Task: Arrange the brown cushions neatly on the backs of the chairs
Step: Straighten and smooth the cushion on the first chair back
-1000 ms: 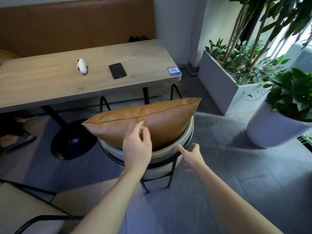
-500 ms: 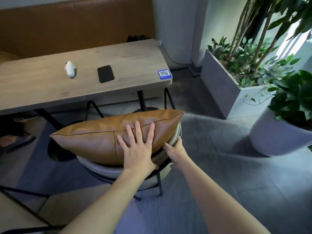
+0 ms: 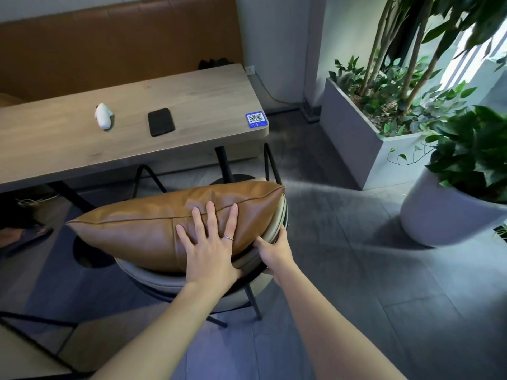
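Observation:
A brown leather cushion (image 3: 142, 231) lies lengthwise along the curved back of a grey padded chair (image 3: 159, 278) just below the table's edge. It leans on the backrest, left end jutting past the chair. My left hand (image 3: 211, 248) rests flat on the cushion's right half, fingers spread, a ring on one finger. My right hand (image 3: 274, 250) grips the chair's back rim just under the cushion's right corner. The chair's seat is hidden behind the cushion.
A wooden table (image 3: 82, 149) stands beyond the chair with a black phone (image 3: 161, 122), a small white object (image 3: 103, 115) and a QR sticker (image 3: 256, 119). A brown bench back (image 3: 109, 42) lines the wall. A grey planter box (image 3: 354, 144) and a round white pot (image 3: 444, 215) stand right. Another chair (image 3: 24, 352) is at bottom left.
My left hand went from pinching the cushion's top seam to lying flat on it. My right hand moved in from the air and closed on the chair's rim. The cushion settled lower.

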